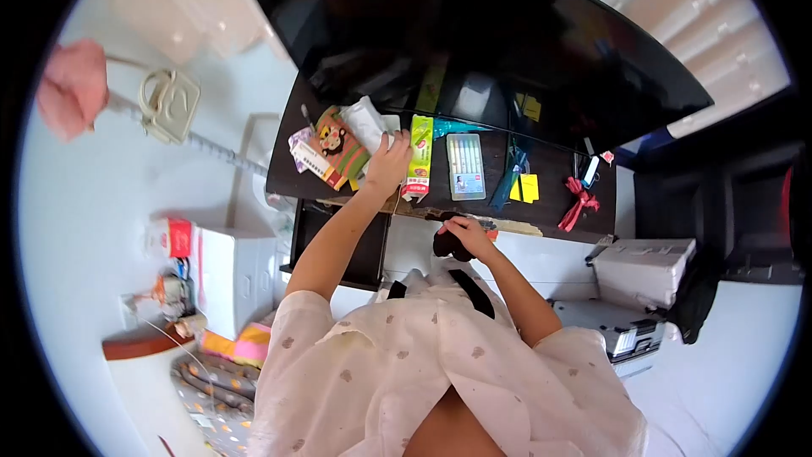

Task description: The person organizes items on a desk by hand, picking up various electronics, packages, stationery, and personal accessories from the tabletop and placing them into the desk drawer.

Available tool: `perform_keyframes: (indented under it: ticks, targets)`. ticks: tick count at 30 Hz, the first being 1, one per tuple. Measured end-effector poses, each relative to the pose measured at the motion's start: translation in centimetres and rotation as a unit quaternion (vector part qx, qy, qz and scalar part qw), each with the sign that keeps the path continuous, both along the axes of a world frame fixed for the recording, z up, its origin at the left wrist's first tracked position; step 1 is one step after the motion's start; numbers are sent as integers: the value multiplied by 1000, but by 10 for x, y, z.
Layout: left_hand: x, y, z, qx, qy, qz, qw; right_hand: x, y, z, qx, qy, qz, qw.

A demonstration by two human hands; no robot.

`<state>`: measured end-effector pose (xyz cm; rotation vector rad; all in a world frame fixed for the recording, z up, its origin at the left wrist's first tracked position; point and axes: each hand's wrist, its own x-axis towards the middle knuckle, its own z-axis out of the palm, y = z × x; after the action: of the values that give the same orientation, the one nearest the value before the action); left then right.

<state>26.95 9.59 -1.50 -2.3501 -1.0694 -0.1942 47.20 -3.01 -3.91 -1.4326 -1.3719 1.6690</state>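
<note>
My left hand (391, 162) reaches over the dark desk, fingers bent down on the lower end of a white packet (365, 123). Right beside those fingers lies a long green and red box (419, 156). To the left are a green and brown pouch with a cartoon face (337, 140) and a white and orange carton (317, 165). Close to my body, at the desk's front edge, my right hand (470, 235) is closed around a black, soft-looking item (452, 245); its exact kind cannot be made out.
A large black television (474, 42) stands at the back of the desk (541, 213). A case of markers (466, 167), yellow sticky notes (524, 188) and a red ribbon (578, 205) lie to the right. An open drawer (338, 245) juts out at left; cases (643, 271) stand on the right.
</note>
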Motion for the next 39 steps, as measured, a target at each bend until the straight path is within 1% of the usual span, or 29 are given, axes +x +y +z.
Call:
perform_keyframes:
  ticks: [1, 2, 4, 5, 6, 8, 10, 12, 13, 14, 15, 16, 17, 18, 19, 20, 21, 22, 24, 26, 27, 28, 30, 31, 32, 34, 36, 38, 39]
  targets:
    - [3, 6, -7, 18, 73, 18, 997, 3, 0, -4, -4, 17, -14, 1000]
    - [7, 13, -13, 22, 84, 7, 996, 6, -1, -9, -9, 34, -29, 999]
    - [16, 27, -16, -111, 146, 35, 982, 12, 1, -6, -2, 34, -37, 999]
    - [18, 31, -18, -123, 177, 13, 976, 14, 1, -4, 0, 24, -33, 999]
    - [20, 35, -15, -120, 185, 6, 975, 17, 3, -5, 2, 30, -41, 999]
    - [23, 43, -9, -168, 224, -10, 960, 22, 5, -7, -1, 48, -53, 997]
    - [25, 46, 8, -159, 231, -7, 960, 28, 7, -9, 16, 60, -74, 995]
    - [24, 50, 25, -165, 65, 40, 983, 35, 9, -10, 30, 72, -93, 993]
    - [24, 52, 37, -183, 0, 55, 982, 40, 12, -10, 13, 82, -97, 992]
    - [21, 56, 39, -182, 4, 54, 982, 44, 13, -11, -4, 91, -101, 991]
    - [19, 61, 44, -251, -190, 79, 946, 48, 15, -2, -8, 99, -105, 989]
    - [19, 65, 48, -309, -377, 99, 867, 49, 17, -2, -5, 102, -106, 989]
    - [19, 67, 52, -371, -458, 117, 799, 49, 19, -1, 45, 107, -118, 986]
    - [24, 63, 64, -370, -458, 116, 800, 49, 22, 0, 95, 111, -128, 981]
    - [31, 55, 77, -415, -591, 104, 684, 49, 27, 7, 134, 94, -126, 978]
    - [37, 46, 90, -447, -705, 89, 543, 48, 31, 15, 135, 95, -125, 978]
    - [41, 35, 104, -503, -721, 80, 470, 45, 33, 32, 174, 69, -136, 973]
    - [45, 24, 112, -501, -723, 79, 469, 42, 35, 52, 212, 44, -146, 965]
    - [55, -4, 124, -566, -752, 48, 335, 42, 37, 96, 240, 19, -132, 962]
    - [66, -31, 138, -589, -738, 73, 322, 39, 38, 124, 243, 61, -108, 962]
    - [71, -42, 140, -587, -733, 78, 335, 34, 40, 125, 300, 74, -127, 942]
    - [71, -50, 142, -584, -737, 80, 332, 36, 39, 126, 298, 73, -122, 944]
    - [69, -62, 146, -592, -714, 86, 363, 41, 37, 135, 230, 87, -67, 967]
    - [70, -68, 147, -567, -700, 74, 428, 42, 35, 139, 234, 97, -53, 966]
    - [68, -74, 149, -563, -704, 76, 425, 42, 34, 142, 233, 96, -46, 967]
    - [62, -83, 153, -565, -719, 20, 404, 42, 30, 147, 198, 187, -62, 960]
    - [55, -88, 146, -582, -708, 8, 399, 44, 28, 150, 200, 181, -37, 962]
    - [57, -97, 151, -547, -732, -68, 401, 43, 26, 153, 201, 176, -12, 963]
    - [55, -99, 151, -575, -726, -122, 357, 42, 26, 155, 196, 192, -10, 962]
